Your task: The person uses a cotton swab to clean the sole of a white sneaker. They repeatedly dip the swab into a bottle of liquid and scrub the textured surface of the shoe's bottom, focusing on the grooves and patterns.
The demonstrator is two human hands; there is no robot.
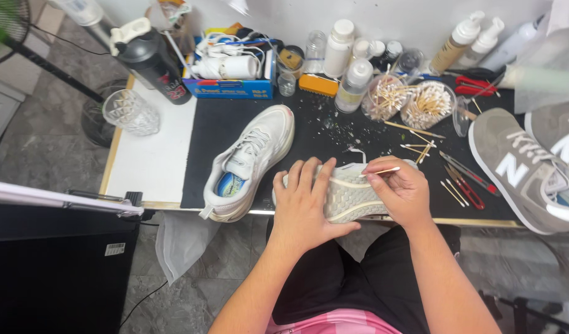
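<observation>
A white sneaker (349,196) lies on its side at the table's front edge, its sole turned up toward me. My left hand (303,207) is pressed over its heel end and grips it. My right hand (401,190) rests on the toe end and pinches a thin wooden stick (380,172) whose tip points left over the sole's rim. A second white sneaker (250,161) stands upright just to the left on the black mat (210,133).
Two grey sneakers (532,170) sit at the right. Jars of cotton swabs (428,104), bottles (354,83), a blue box (230,88), a black flask (151,59), a glass (131,111) and red-handled tools (464,184) crowd the back and right.
</observation>
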